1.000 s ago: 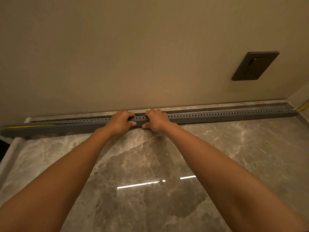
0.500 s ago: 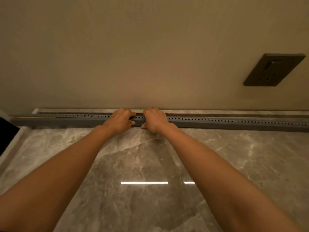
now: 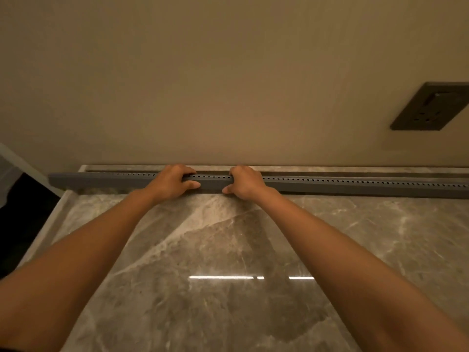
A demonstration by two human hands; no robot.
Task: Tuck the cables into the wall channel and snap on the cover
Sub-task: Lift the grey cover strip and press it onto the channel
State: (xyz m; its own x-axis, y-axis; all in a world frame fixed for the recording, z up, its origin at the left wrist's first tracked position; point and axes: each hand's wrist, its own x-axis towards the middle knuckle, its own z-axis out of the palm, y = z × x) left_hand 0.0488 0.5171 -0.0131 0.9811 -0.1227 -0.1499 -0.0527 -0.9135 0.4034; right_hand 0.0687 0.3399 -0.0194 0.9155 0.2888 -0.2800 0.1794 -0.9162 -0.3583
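Both hands — left hand point(image 3: 170, 183), right hand point(image 3: 245, 182) — clamp the grey channel point(image 3: 330, 183) at the wall's foot, fingers curled over its top, thumbs in front; a socket point(image 3: 429, 107) sits well right of them

Under me: polished grey marble surface point(image 3: 228, 250), veined, ceiling light reflected in it. Along its back edge, against the wall, I see a long grey perforated channel point(image 3: 355, 185) lying on it; left end possibly overhangs.
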